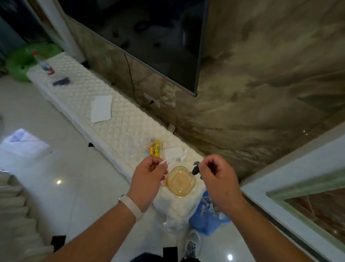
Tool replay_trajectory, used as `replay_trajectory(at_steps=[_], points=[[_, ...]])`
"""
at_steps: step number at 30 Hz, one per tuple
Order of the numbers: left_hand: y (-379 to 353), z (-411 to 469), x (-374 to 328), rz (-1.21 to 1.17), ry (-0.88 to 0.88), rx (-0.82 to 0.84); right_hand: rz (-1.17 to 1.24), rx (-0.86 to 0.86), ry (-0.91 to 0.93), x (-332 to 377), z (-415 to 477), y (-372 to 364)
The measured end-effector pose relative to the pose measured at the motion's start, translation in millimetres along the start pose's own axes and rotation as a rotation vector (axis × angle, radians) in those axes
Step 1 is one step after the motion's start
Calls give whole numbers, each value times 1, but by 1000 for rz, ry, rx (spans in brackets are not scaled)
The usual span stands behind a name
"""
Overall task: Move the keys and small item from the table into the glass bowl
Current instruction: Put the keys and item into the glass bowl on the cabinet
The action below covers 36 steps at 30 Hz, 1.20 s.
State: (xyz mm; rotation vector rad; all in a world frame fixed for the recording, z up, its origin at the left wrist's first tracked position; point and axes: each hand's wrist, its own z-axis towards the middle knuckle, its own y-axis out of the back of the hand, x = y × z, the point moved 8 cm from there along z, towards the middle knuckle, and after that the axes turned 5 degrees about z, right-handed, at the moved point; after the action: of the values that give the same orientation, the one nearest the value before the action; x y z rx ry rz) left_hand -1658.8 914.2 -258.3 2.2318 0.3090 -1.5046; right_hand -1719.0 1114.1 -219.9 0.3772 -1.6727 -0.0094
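Note:
An amber glass bowl [181, 181] stands empty at the near end of a long low table with a white quilted cover [114, 124]. My right hand [218, 177] is shut on dark keys [195, 169], which hang just above the bowl's right rim. My left hand [148, 175] pinches a small white item [165, 162] at the bowl's left side, slightly above it. Both hands hover over the table, apart from the bowl.
Behind the bowl lie a yellow snack packet [154, 149] and a white card [173, 152]. Farther along the table are a white paper [101, 108], a dark object [61, 81] and a bottle [45, 65]. A blue bin [208, 216] stands below right. A TV [146, 29] hangs above.

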Motion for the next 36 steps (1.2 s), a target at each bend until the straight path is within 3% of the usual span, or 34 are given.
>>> replay_trajectory(at_steps=[10, 21, 26, 32, 36], points=[[-41, 88, 80, -3, 171, -37, 9, 43, -167, -109, 83, -17], [-100, 182, 280, 85, 386, 51, -41, 0, -360, -316, 141, -78], [-123, 205, 362, 108, 474, 55, -141, 76, -410, -407, 152, -116], [-135, 224, 387, 252, 424, 54, -194, 105, -407, -451, 166, -132], [-130, 223, 379, 335, 384, 145, -258, 186, -406, -447, 166, -131]])
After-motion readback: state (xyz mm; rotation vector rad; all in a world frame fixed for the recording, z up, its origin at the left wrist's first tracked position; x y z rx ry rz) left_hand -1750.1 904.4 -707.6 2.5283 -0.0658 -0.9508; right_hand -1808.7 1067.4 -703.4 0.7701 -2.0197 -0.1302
